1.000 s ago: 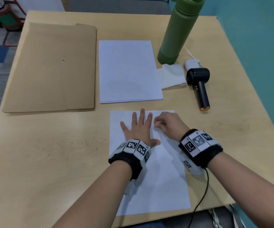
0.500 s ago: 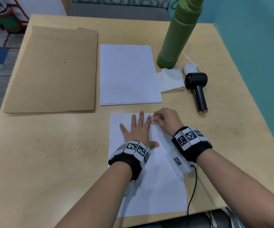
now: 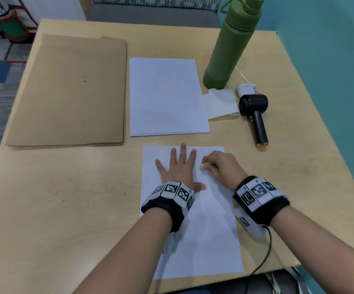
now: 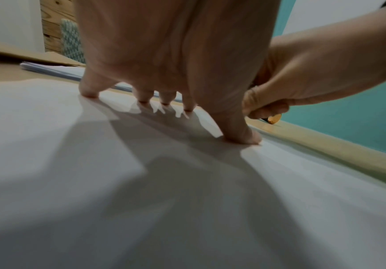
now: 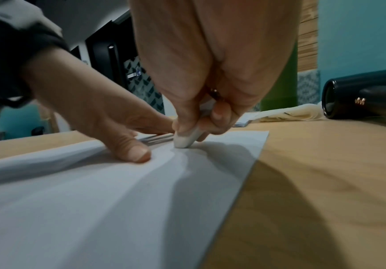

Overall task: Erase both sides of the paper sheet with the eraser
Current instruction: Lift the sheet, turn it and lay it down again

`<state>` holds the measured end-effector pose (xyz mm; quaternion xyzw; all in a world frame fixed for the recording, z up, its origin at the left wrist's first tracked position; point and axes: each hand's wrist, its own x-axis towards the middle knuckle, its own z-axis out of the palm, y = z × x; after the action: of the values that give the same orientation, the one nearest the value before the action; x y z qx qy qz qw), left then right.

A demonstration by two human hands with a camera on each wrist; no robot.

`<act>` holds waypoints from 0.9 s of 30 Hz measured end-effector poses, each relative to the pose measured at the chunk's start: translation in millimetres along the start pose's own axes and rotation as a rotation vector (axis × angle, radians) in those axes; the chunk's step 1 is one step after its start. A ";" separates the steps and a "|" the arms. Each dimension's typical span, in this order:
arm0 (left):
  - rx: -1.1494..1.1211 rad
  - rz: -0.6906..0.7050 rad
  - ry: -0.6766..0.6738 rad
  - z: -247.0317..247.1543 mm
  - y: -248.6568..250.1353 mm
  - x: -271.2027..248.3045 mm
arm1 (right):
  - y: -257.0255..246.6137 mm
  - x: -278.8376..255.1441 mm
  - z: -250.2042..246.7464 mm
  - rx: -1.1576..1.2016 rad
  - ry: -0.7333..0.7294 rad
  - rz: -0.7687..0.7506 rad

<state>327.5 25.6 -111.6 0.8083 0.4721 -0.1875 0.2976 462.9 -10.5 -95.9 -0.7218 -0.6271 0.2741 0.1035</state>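
A white paper sheet [image 3: 210,230] lies near the table's front edge, also seen in the left wrist view [image 4: 95,182] and the right wrist view [image 5: 95,200]. My left hand [image 3: 178,166] lies flat on its upper part, fingers spread and straight [image 4: 164,54]. Right beside it, my right hand [image 3: 218,166] pinches a small white eraser [image 5: 187,138] between thumb and fingers, its tip pressed on the sheet close to the top right corner. The paper ripples slightly between my left thumb [image 5: 136,152] and the eraser.
A stack of white paper [image 3: 165,96] lies behind the sheet, a brown folder [image 3: 70,90] to its left. At the right stand a green bottle [image 3: 233,43], a folded tissue [image 3: 218,105], a black handheld fan [image 3: 256,115] and a small white case [image 3: 246,90]. Eraser crumbs [image 3: 87,187] dot the wooden table [image 3: 44,230].
My right hand with the eraser has shifted in small strokes near the sheet's top right corner. The left hand has stayed flat on the paper.
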 end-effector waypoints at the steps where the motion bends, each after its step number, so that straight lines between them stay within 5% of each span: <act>1: -0.001 0.002 -0.002 0.1 -0.1 0.0 | 2.0 -5.9 -0.5 -0.017 -0.036 -0.015; 9: 0.017 -0.007 0.001 1.7 -0.8 1.9 | -7.7 20.5 -3.3 -0.005 0.028 -0.005; 15: -0.002 -0.012 -0.022 -0.5 -0.8 1.0 | 8.7 -27.4 -5.0 -0.021 -0.153 -0.033; 19: -0.002 -0.005 -0.030 -3.3 0.4 0.6 | 9.6 -30.2 -3.6 0.406 0.257 0.367; 22: 0.028 0.000 -0.017 -5.6 -1.1 -2.2 | 6.2 -34.1 -1.5 0.724 0.301 0.603; 27: 0.039 -0.002 0.006 -7.0 -1.8 -4.4 | -7.1 -40.4 10.4 0.315 0.162 0.816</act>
<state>323.9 28.0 -104.3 0.8141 0.4702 -0.1944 0.2800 448.8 -49.9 -90.4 -0.9047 -0.2313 0.3275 0.1444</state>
